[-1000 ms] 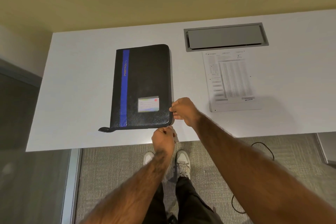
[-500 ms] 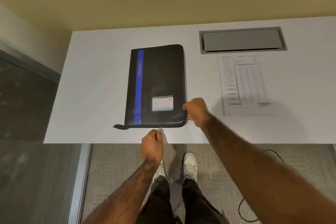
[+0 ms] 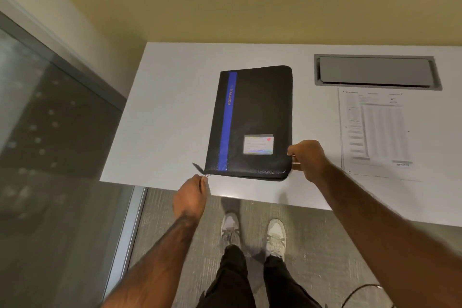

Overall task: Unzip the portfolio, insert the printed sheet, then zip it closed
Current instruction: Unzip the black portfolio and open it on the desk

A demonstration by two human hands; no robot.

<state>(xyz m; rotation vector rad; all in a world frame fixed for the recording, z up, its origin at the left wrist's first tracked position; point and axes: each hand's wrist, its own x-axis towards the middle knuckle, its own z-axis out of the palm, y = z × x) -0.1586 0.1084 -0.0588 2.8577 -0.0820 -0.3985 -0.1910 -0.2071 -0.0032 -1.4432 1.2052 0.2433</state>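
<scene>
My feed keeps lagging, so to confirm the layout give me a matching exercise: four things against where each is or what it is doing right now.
Things:
1 left hand
2 right hand
3 printed sheet
4 grey hatch

States:
A lies flat to the right of the portfolio
B pinches the zipper pull at the near left corner
C set into the table beyond the sheet
D grips the portfolio's near right corner

Pairs: 1-B, 2-D, 3-A, 4-C.

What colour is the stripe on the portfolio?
Blue stripe on the black portfolio; the head view shows it.
</scene>
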